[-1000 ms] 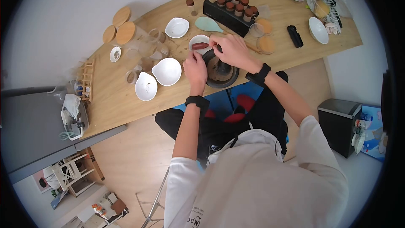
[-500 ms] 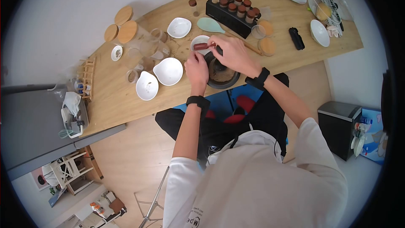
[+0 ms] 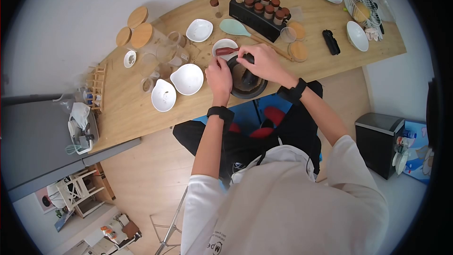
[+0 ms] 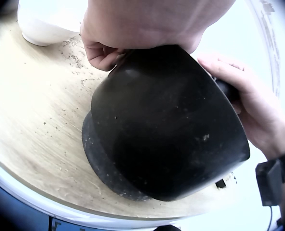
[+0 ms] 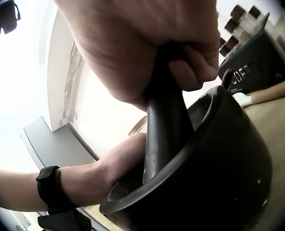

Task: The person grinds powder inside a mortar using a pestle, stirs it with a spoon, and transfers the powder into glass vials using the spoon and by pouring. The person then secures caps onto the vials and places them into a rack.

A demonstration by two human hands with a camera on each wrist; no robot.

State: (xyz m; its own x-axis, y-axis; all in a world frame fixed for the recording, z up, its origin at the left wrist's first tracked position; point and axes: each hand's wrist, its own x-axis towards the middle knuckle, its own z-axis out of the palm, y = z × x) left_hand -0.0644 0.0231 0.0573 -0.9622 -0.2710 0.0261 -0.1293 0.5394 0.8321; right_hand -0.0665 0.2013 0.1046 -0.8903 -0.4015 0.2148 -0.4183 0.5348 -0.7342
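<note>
A: Largest element?

B: Wooden table [image 3: 127, 115], left and right ends crowded with household items. Next, just past twelve o'clock from the mortar [image 5: 219, 168]: black rack [image 3: 250, 19] of brown-capped jars [image 3: 268, 12], labels too small to read.

A: Central vessel?

B: Dark mortar, close to the table's near edge. In the left wrist view, outer wall only, contents out of sight.

A: Next in size?

B: Right hand [image 3: 264, 61], at one o'clock: fingers wrapped round the upper end of the pestle [image 5: 169, 125], top hidden in the grip. Left hand [image 3: 218, 79], at nine o'clock: fingers curled at the rim, steadying grip, fingertips partly hidden.

A: Smaller?

B: White bowl [image 3: 224, 42], at eleven o'clock, partly masked. Then black pestle, slanting into the mortar, lower end lost behind the rim in the right wrist view. Last, reddish utensil [image 3: 226, 51], across the bowl; contact with right fingertips impossible to tell.
</note>
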